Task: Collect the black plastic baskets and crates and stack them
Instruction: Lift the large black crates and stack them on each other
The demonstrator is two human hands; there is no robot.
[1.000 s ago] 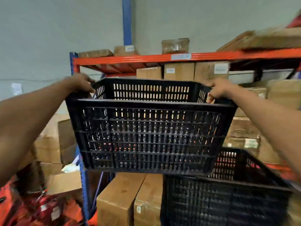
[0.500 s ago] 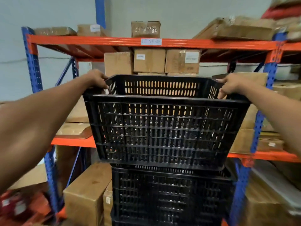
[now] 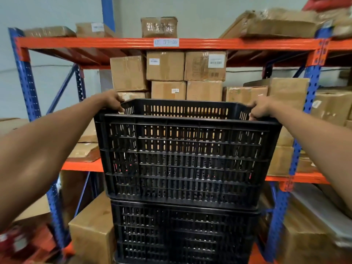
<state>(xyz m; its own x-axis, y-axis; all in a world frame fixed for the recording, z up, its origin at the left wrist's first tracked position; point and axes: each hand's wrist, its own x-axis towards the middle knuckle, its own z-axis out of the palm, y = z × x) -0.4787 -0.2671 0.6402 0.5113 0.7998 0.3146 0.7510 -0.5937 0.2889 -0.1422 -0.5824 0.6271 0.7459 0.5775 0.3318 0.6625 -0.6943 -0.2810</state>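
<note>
Head view. Item 1: upper black crate (image 3: 182,161), slotted walls, upright, sitting directly above lower black crate (image 3: 182,233); whether the 2 are touching cannot be told. Left hand (image 3: 112,101) is gripping the left rim corner, grip clamped on the upper black crate. Right hand (image 3: 260,108) is gripping the right rim corner, grip likewise clamped. Item 2: orange-and-blue shelving rack (image 3: 76,43) is standing behind, carrying cardboard boxes (image 3: 165,65). Another cardboard box (image 3: 91,231) is sitting just left of the lower black crate.

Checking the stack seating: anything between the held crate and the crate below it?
Nothing visible in the head view: the held crate, gripped by left hand and right hand, meets the lower crate.
</note>
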